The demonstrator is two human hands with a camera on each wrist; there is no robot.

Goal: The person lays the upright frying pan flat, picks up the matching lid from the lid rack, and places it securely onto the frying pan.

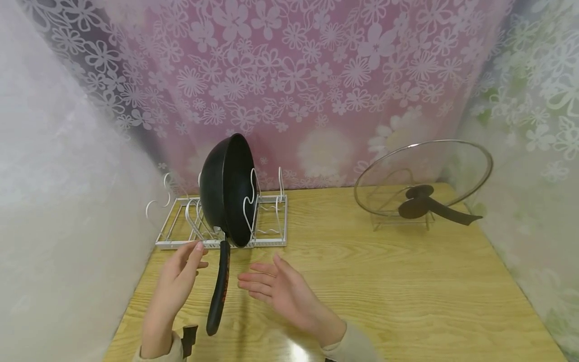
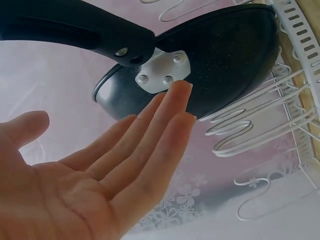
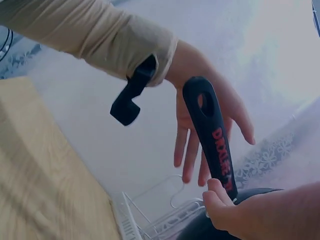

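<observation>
A black wok [image 1: 214,188] stands on its side in a white wire rack [image 1: 269,243], its handle [image 1: 219,294] reaching toward me over the table. My left hand [image 1: 174,279] is just left of the handle, fingers extended and nothing held. In the left wrist view its fingertips overlap the wok near the silver handle bracket [image 2: 162,72]. To the right of the handle is my right hand [image 1: 289,294], palm turned toward it, fingers straight and apart from it. Red lettering [image 3: 221,152] marks the handle in the right wrist view.
At the back right of the wooden table [image 1: 362,281], a glass lid [image 1: 490,166] with a dark knob [image 1: 413,207] leans in a thin wire stand [image 1: 384,221]. Floral curtains [image 1: 316,90] enclose the back and sides. Wire hooks [image 1: 158,203] stick up at the rack's left end.
</observation>
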